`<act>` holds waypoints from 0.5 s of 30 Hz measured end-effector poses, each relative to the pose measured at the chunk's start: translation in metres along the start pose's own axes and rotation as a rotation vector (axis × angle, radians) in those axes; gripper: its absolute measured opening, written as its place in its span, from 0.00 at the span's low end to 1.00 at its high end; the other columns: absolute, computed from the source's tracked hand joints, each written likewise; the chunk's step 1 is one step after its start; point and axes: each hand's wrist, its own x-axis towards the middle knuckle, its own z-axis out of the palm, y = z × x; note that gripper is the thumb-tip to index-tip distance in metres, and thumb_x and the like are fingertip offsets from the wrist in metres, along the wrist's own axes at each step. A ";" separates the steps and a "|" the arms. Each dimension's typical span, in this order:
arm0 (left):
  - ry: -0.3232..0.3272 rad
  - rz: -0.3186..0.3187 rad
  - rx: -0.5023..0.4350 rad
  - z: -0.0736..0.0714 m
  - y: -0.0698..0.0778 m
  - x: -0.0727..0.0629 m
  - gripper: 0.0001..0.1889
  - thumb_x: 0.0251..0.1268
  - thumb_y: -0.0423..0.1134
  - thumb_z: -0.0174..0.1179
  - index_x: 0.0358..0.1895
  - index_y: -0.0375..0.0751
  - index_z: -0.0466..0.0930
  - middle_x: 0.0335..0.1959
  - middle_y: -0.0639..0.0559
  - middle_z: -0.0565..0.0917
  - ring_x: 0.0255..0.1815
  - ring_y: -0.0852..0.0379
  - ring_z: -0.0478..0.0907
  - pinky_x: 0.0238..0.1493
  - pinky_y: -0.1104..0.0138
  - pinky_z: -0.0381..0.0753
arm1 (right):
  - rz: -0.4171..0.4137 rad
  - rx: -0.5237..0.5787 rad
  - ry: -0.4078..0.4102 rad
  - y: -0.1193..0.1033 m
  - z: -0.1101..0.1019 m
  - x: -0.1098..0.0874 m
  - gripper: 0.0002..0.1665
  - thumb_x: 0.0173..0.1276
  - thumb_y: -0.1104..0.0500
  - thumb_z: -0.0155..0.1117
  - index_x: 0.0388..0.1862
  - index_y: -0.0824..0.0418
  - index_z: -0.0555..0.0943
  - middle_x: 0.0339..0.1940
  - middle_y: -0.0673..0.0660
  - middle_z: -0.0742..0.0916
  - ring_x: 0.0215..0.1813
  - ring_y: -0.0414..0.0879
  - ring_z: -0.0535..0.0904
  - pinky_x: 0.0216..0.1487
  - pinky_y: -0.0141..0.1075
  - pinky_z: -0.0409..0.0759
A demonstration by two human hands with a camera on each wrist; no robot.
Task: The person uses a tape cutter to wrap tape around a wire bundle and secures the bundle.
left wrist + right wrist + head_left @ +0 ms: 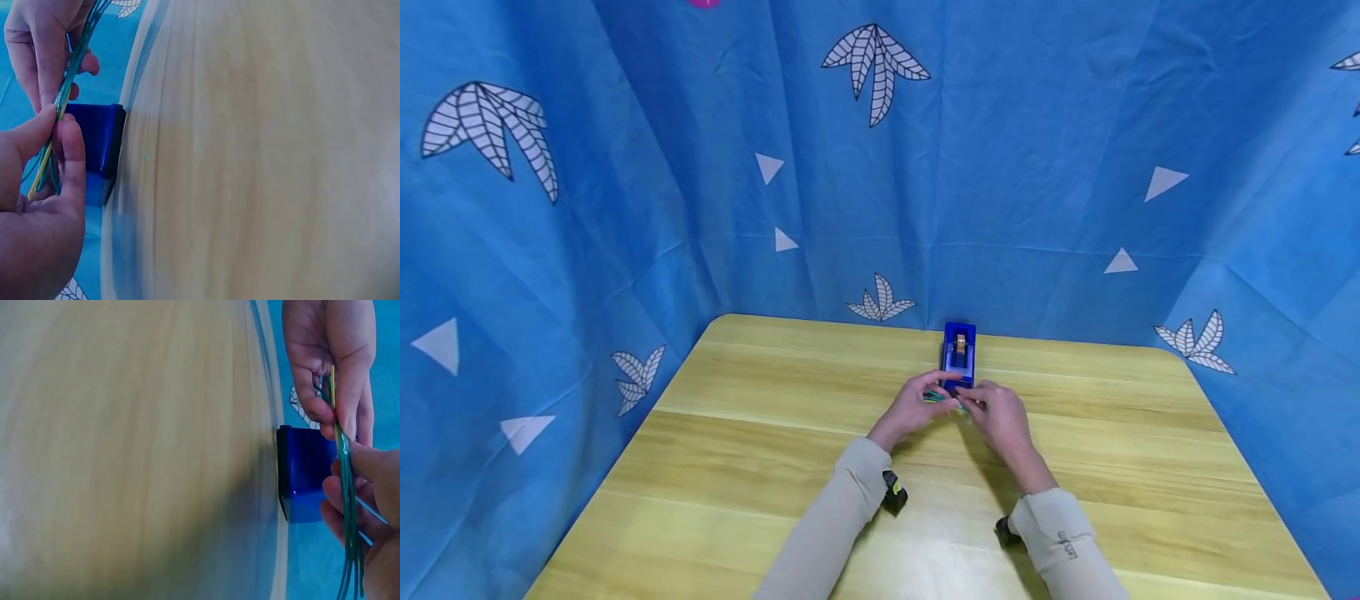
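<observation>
In the head view both hands meet just in front of a blue tape dispenser (959, 360). A bundle of thin green wires (347, 506), with a yellow one among them, runs between the hands. My left hand (913, 408) pinches the bundle between thumb and fingers, as the left wrist view shows. At the middle of the bundle, a shiny clear strip of tape (344, 447) lies against the wires. My right hand (1002, 417) pinches there, its thumb and fingertips close beside the left thumb. Loose wire ends stick out past both hands.
The dispenser holds a roll of tape (960, 342) and stands near the back edge of the wooden table (760, 433). Blue curtain (1022, 167) with leaf prints hangs behind the table and along both sides. Black cameras sit on both wrists.
</observation>
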 end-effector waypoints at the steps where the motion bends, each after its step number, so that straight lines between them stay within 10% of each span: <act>1: -0.006 -0.003 -0.003 0.000 0.001 0.000 0.23 0.73 0.32 0.64 0.68 0.53 0.80 0.50 0.44 0.86 0.45 0.49 0.85 0.48 0.59 0.89 | -0.005 0.000 0.010 0.000 -0.001 -0.001 0.11 0.66 0.62 0.75 0.48 0.59 0.91 0.26 0.53 0.86 0.23 0.39 0.72 0.26 0.33 0.71; 6: 0.005 -0.031 -0.064 -0.004 0.002 -0.004 0.22 0.76 0.31 0.60 0.68 0.54 0.77 0.45 0.46 0.87 0.46 0.42 0.86 0.51 0.57 0.89 | -0.043 -0.008 0.070 0.003 -0.005 -0.004 0.11 0.65 0.63 0.76 0.47 0.60 0.91 0.28 0.55 0.89 0.25 0.43 0.80 0.28 0.36 0.78; 15: 0.075 -0.080 -0.156 -0.007 0.006 -0.013 0.06 0.76 0.33 0.61 0.47 0.32 0.81 0.36 0.47 0.86 0.35 0.58 0.85 0.47 0.62 0.90 | -0.109 -0.008 0.121 -0.001 -0.014 -0.008 0.12 0.63 0.64 0.77 0.46 0.60 0.91 0.29 0.53 0.88 0.26 0.41 0.79 0.28 0.34 0.78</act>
